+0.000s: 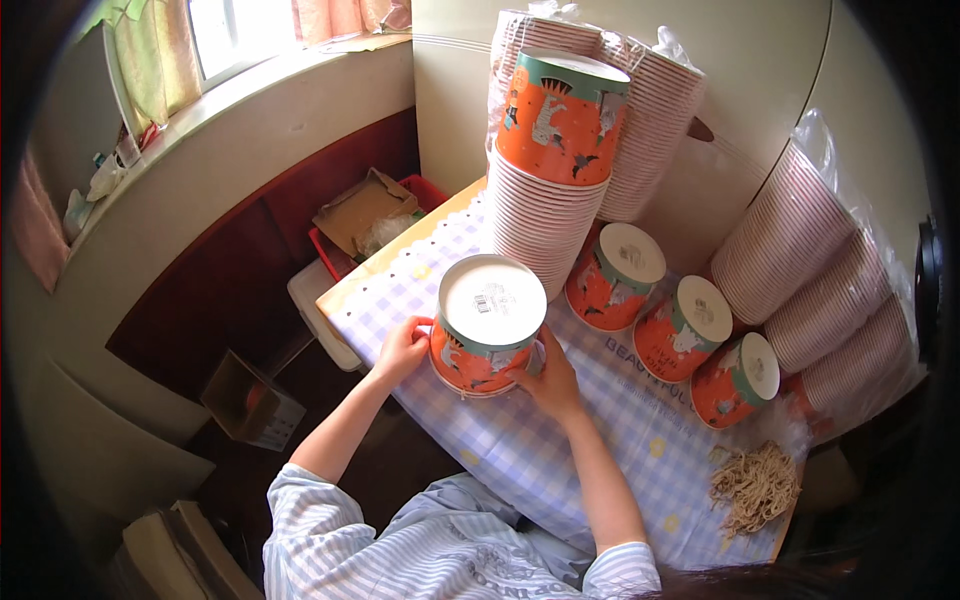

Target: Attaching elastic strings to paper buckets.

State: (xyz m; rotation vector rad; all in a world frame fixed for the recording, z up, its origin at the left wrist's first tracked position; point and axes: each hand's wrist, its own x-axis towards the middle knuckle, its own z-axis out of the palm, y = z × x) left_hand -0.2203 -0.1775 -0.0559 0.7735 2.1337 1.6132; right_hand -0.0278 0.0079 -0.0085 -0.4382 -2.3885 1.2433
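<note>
An orange paper bucket [478, 362] with a green band and animal drawings stands upside down at the table's near edge, its white base facing up. My left hand [403, 350] grips its left side, and my right hand [550, 380] is wrapped round its right side. Just behind it rises a tall stack of nested paper buckets [545, 215], topped by an orange one [563, 125]. To the right, three more upturned buckets form a slanting row: one farther back [605, 290], one in the middle [670, 350] and one nearer [722, 395].
Plastic-wrapped bucket stacks stand at the back [655, 120] and right [785, 235]. A bundle of beige cords [755, 487] lies at the near right of the checked tablecloth [600, 455]. Left of the table are a red crate [330, 252] holding cardboard and an open carton [252, 402] on the floor.
</note>
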